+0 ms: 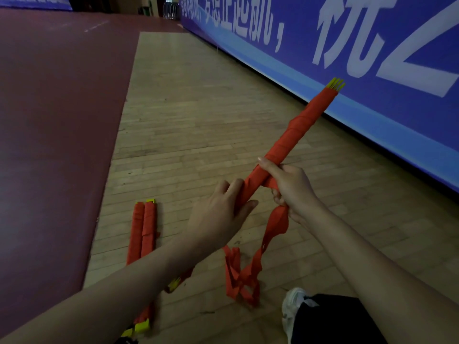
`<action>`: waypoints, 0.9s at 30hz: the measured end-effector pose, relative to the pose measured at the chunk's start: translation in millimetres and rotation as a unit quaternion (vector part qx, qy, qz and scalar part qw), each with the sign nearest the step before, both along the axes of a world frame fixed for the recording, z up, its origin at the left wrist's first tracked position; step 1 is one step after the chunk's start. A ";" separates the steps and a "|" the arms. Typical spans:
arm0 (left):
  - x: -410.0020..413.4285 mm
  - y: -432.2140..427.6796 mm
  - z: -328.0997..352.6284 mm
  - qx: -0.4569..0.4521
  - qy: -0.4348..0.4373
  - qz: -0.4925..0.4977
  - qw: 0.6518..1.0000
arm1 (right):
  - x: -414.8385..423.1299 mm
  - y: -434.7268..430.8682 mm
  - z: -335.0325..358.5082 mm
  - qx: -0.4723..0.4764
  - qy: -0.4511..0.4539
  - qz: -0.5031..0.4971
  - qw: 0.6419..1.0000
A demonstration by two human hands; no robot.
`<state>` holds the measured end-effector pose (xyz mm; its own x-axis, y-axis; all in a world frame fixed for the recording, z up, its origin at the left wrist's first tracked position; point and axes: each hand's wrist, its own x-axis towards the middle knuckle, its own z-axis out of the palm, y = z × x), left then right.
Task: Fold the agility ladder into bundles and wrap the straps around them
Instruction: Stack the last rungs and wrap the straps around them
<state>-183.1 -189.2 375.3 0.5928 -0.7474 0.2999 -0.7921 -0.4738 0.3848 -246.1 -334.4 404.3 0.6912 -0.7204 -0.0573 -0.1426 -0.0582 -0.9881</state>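
Red nylon webbing is what I'm dealing with. The bundle in hand is a stack of flat yellow rungs wound in strap, held up off the wooden floor and angled away toward the blue banner. The rungs make it a stiff, light stick. The strap tail hanging from its near end into a floppy pile on the floor is soft and will go slack the moment tension drops, so I'd grip the stick near that end and pull the tail taut.

Left hand clamps the bundle's near end, thumb on one side, fingers on the other. Right hand lays a finger along the wrap while its lower fingers look curled round the tail. It's dim there, so I'm not 100% sure.

Two wrapped bundles lie side by side on the floor to the left, by the maroon mat. White shoe bottom right.
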 end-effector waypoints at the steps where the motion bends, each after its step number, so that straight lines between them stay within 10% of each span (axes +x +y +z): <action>1: 0.9 0.9 1.3 -0.006 0.011 -0.007 1.000 | -0.3 -0.2 -0.4 0.002 -0.003 0.001 1.000; 7: 11.0 6.9 11.2 -0.048 0.193 -0.034 0.979 | 0.7 -2.3 -2.7 0.003 -0.021 0.003 1.000; 11: 15.4 7.0 17.3 -0.104 0.457 -0.058 0.881 | -0.8 -3.3 -1.2 0.038 -0.040 0.002 0.998; 23: 18.2 14.1 23.0 -0.130 0.742 -0.128 0.646 | -5.8 -13.3 1.9 0.096 -0.104 0.037 0.989; 27: 15.7 10.7 23.5 -0.159 0.709 -0.141 0.673 | -9.3 -17.0 3.0 0.086 -0.076 0.060 0.992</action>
<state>-167.3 -178.5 398.8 0.2996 -0.9218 -0.2460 0.4363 -0.0970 0.8946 -255.4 -351.4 407.4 0.7818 -0.6205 -0.0605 0.0071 0.1059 -0.9944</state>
